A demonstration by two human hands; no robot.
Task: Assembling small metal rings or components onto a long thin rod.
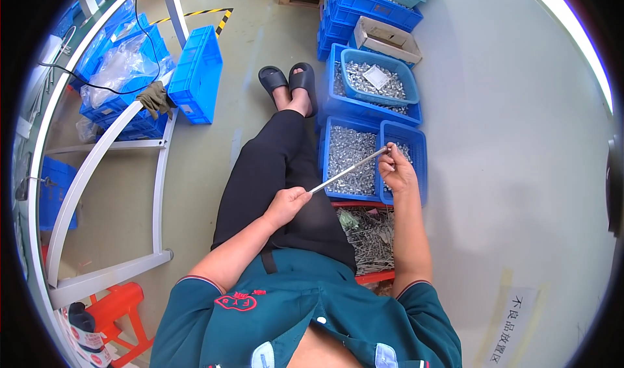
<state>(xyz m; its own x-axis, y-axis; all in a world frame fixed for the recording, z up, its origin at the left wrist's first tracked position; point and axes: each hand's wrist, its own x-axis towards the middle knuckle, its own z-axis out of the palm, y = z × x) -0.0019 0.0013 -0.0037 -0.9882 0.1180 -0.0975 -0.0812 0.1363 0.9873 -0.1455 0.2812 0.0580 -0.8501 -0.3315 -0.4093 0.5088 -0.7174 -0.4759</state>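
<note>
A thin, straight silver metal rod (349, 171) slants across my lap, its right end higher in the picture. My left hand (288, 206) is closed around the rod's lower left end, over my thigh. At the upper right end, my right hand (398, 168) pinches the rod between thumb and fingertips; whether a small part sits there too, I cannot tell. Below the rod stands a blue crate (323, 148) full of small shiny metal pieces (351, 150). A smaller blue basket (424, 157) with similar pieces is partly hidden behind my right hand.
A red-edged container (375, 277) of loose thin metal rods (372, 248) lies beside my right thigh. Farther off are a light-blue basket (414, 90) of metal pieces and stacked blue crates (390, 14). A white-framed table (162, 179) and a red stool (120, 309) stand left.
</note>
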